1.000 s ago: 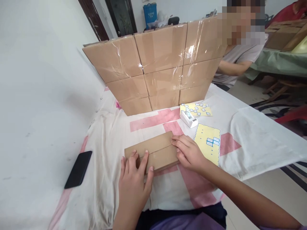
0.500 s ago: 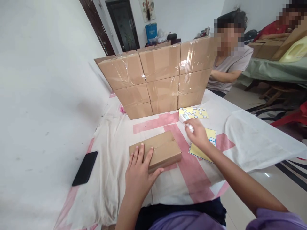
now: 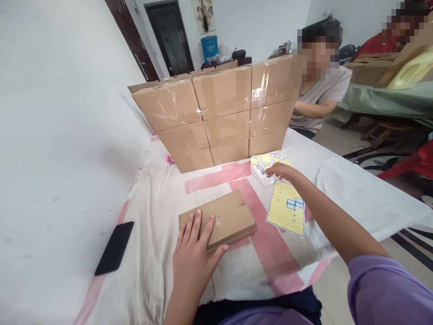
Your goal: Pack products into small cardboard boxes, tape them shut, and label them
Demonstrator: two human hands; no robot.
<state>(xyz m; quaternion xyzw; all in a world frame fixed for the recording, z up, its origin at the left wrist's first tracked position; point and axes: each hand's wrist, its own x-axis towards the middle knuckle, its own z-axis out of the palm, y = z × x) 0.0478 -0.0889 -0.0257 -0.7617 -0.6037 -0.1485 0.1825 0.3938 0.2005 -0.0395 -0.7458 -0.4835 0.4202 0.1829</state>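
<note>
My left hand [image 3: 194,243] lies flat, fingers spread, on the near left part of a closed brown cardboard box [image 3: 230,210]. The box rests on the cloth in front of me. Farther off to the right, my right hand [image 3: 280,170] has its fingers curled against the right side of a small white tape dispenser [image 3: 262,177]. A roll of clear tape sits in the dispenser. Some of the right fingertips are hidden. Beneath my right forearm is a yellow sheet with blue edging [image 3: 286,214]. Another yellow sheet with small white shapes [image 3: 270,159] lies behind the dispenser.
A wall of taped cardboard boxes [image 3: 223,117] stands across the far side of the table. A black phone [image 3: 114,248] lies at the left edge, by the white wall [image 3: 50,158]. One person [image 3: 324,99] sits beyond the boxes; another in red [image 3: 375,45] is farther back.
My right hand has shifted from over the dispenser's near end to its far right side, uncovering more of the dispenser and the yellow sheet. My left hand stays on the box.
</note>
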